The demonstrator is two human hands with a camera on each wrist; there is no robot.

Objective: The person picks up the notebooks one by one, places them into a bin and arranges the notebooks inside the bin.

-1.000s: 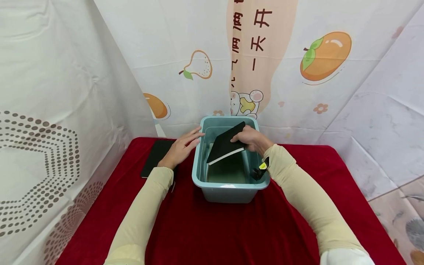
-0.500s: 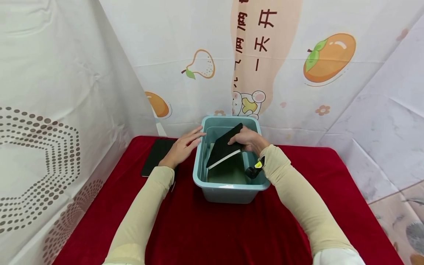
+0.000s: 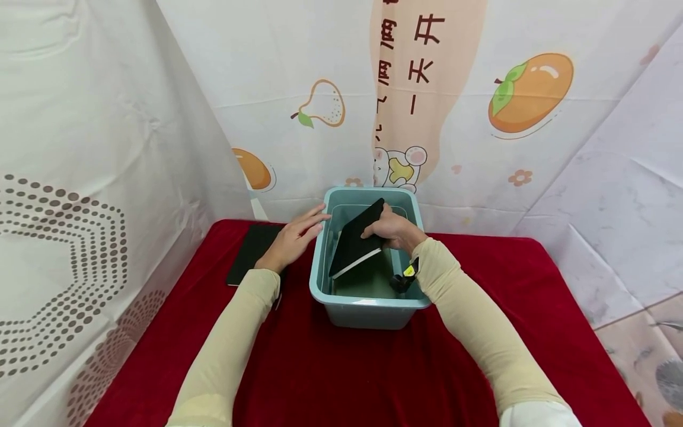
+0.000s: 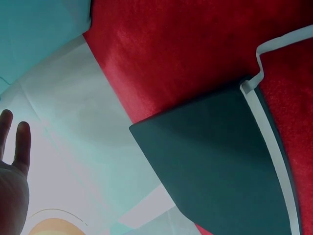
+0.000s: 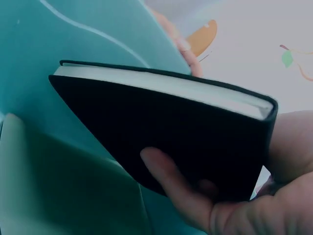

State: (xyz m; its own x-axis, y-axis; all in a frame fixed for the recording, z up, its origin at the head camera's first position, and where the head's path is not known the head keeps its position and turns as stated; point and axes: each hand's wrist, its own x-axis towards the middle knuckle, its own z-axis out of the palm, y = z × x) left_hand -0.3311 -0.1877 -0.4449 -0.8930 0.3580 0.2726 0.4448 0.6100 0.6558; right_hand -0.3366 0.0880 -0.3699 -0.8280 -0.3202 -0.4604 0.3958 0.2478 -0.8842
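Observation:
My right hand grips a black notebook by its right side, thumb across the cover. The notebook tilts inside a light blue plastic bin, its white page edges showing in the right wrist view. Beneath it, a flat dark green thing lies at the bin's bottom; its kind is unclear. My left hand is at the bin's left rim, fingers extended and fingertips against or very near it. Under the left wrist lies another black notebook, partly hidden by the forearm.
A red cloth covers the table. White printed sheets hang close behind the bin and along both sides. A pale ribbon extends from the table notebook in the left wrist view. A small black device hangs at the right wrist.
The right hand has shifted left and slightly down with the notebook, which now tilts more steeply near the bin's left wall. The left hand stays put at the rim.

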